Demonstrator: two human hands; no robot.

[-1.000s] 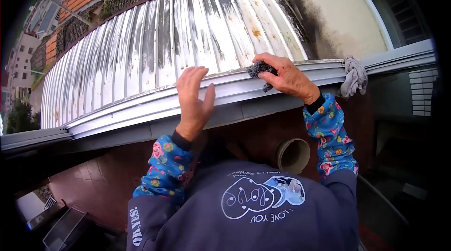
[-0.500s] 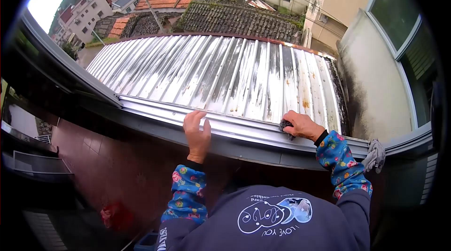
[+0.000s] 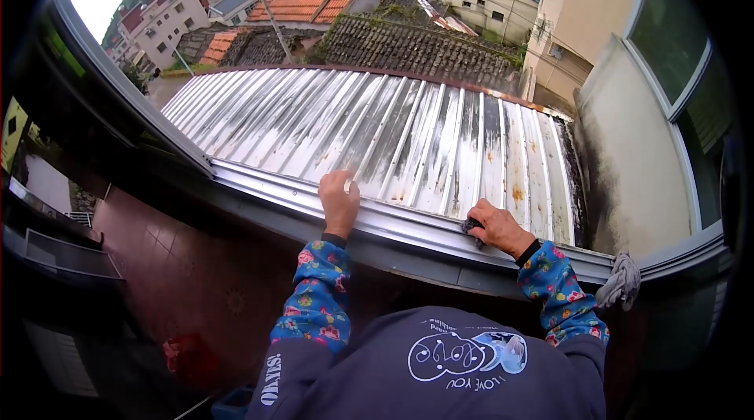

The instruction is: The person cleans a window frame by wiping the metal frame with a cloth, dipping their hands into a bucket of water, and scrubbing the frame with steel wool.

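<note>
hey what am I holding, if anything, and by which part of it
Your right hand grips a dark scrubbing pad by its right side, the left edge poking out. No object shows in your left hand.

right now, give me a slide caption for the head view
Right hand holds a dark wad at the window track, left hand nearby, ribbed metal roof beyond.

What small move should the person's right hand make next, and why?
I'd suggest a short, light slide of the right hand leftward along the metal window track. It grips a dark scrubbing pad at the track, and the stretch toward the left hand looks unobstructed. How firmly the pad presses, I can't tell.
</note>
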